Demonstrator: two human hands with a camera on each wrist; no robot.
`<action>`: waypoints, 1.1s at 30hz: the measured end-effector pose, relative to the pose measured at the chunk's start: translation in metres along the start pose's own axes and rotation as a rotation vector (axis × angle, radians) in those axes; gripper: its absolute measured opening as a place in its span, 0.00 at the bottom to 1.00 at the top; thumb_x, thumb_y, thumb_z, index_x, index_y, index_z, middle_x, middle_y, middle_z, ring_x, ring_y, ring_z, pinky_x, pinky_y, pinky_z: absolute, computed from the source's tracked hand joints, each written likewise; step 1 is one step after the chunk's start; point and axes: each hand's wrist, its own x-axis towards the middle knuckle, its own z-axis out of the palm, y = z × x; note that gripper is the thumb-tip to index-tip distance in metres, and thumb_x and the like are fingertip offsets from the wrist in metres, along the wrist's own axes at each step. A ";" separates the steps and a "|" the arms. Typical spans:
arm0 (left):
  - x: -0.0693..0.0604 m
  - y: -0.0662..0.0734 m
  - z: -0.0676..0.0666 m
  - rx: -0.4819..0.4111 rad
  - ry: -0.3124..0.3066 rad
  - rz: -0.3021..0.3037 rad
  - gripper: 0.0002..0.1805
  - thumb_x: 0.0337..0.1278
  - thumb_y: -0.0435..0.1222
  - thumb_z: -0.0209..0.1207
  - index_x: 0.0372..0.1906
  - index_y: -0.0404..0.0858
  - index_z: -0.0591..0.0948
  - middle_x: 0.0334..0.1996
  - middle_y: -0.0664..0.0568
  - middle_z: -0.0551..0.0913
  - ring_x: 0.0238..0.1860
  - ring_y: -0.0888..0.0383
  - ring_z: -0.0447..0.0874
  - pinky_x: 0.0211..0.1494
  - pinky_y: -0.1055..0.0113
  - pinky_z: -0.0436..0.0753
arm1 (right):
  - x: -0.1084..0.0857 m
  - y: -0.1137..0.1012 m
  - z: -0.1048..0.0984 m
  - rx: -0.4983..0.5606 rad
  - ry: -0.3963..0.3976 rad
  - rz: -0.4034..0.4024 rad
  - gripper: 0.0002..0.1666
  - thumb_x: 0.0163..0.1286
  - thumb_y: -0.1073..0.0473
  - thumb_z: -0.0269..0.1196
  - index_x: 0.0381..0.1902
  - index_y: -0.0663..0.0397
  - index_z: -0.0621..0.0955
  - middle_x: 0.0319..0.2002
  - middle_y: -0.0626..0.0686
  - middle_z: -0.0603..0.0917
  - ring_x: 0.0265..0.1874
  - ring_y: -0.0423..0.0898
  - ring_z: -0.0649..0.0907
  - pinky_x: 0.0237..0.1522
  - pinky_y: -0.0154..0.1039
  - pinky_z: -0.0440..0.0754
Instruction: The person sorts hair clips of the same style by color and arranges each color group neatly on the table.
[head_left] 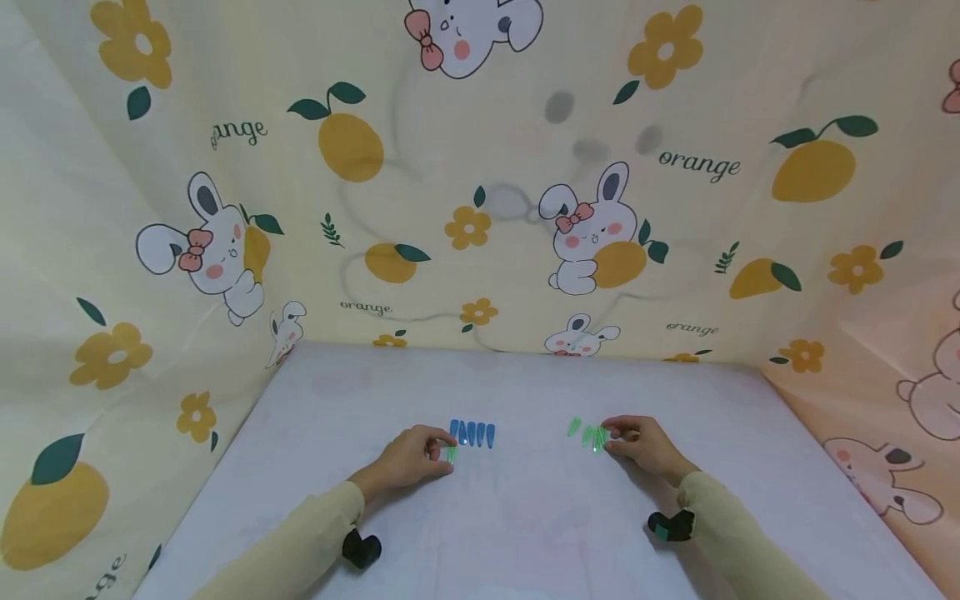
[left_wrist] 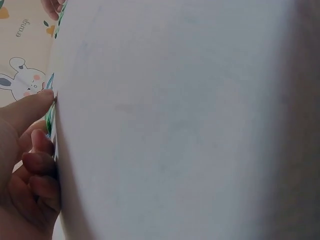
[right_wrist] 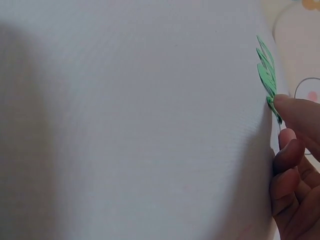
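Head view: pinching on both sides
Clamping a lone green piece [head_left: 452, 455] in the left hand [head_left: 407, 457], just in front of the blue row [head_left: 472, 434], and a second green piece [right_wrist: 270, 103] in the right hand [head_left: 643, 446], beside the green cluster [head_left: 587, 436] (thin, glossy): could slip if squeezed unevenly, or skew the blue row if brushed

Blue pieces [head_left: 481, 435], green pieces [head_left: 597, 439], cream rabbit-print backdrop [head_left: 465, 150], seemingly whitish tabletop [head_left: 525, 508]

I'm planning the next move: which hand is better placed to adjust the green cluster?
Likely the right hand: it is at the green cluster, while the left hand is by the blue row, at a single green piece.
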 end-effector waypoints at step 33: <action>0.000 0.004 -0.003 -0.059 -0.021 -0.031 0.19 0.56 0.36 0.71 0.53 0.40 0.84 0.23 0.57 0.74 0.26 0.62 0.69 0.33 0.71 0.68 | 0.013 -0.022 0.008 -0.238 0.026 0.122 0.27 0.61 0.65 0.68 0.59 0.65 0.79 0.40 0.60 0.84 0.38 0.51 0.81 0.40 0.45 0.80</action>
